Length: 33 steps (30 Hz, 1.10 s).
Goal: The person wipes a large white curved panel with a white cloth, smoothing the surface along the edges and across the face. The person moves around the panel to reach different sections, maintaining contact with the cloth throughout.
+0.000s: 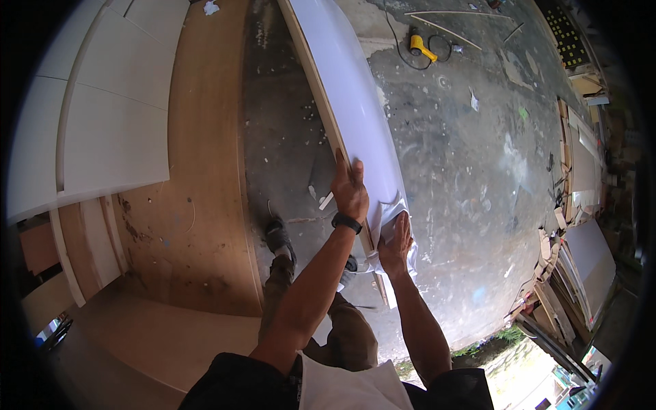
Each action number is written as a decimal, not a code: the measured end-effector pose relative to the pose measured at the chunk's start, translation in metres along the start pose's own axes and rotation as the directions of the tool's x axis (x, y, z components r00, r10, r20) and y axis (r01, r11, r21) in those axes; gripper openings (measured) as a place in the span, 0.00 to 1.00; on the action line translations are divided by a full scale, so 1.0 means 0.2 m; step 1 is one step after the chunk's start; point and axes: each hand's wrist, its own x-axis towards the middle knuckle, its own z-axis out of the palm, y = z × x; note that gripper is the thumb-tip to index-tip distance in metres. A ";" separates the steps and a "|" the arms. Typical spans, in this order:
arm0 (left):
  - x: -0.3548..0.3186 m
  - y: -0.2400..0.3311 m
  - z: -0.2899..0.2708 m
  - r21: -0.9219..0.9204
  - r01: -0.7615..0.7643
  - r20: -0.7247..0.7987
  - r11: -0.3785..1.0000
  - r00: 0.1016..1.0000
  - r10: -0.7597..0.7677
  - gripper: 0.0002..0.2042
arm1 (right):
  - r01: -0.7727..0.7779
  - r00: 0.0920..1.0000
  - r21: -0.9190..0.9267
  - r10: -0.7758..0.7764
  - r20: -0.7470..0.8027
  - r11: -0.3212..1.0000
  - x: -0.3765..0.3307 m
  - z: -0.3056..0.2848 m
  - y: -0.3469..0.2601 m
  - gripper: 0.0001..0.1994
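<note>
A long white panel (348, 89) with a bare wood edge runs from the far edge of view down to my hands, standing over the grey floor. My left hand (351, 188), a dark band on its wrist, is closed round the panel's left edge. Near the panel's close end, my right hand (395, 249) presses a bunched white cloth (393, 207) against the white face. Part of the cloth hangs over the panel's edges. The right palm and the cloth under it are hidden.
At the left stand a brown wooden board (205, 137) and large white panels (123, 89). A yellow heat gun (422, 49) with a black cord lies on the floor at the far right. Stacked boards and offcuts (570, 287) line the right side. My feet are beside the panel.
</note>
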 end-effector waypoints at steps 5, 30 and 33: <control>0.01 0.01 0.03 0.004 -0.012 -0.063 1.000 0.998 0.012 0.37 | -0.031 0.997 0.020 0.030 0.064 0.999 0.23 0.00 -0.14 0.48; 0.71 0.12 0.10 -0.220 0.329 0.094 0.918 0.944 -0.316 0.21 | -0.060 0.988 0.044 0.053 0.145 0.997 1.17 0.08 -0.80 0.55; 0.90 0.14 0.08 -0.045 0.246 0.097 0.968 0.966 -0.241 0.21 | -0.057 0.987 0.040 0.050 0.152 0.998 1.32 0.10 -0.88 0.54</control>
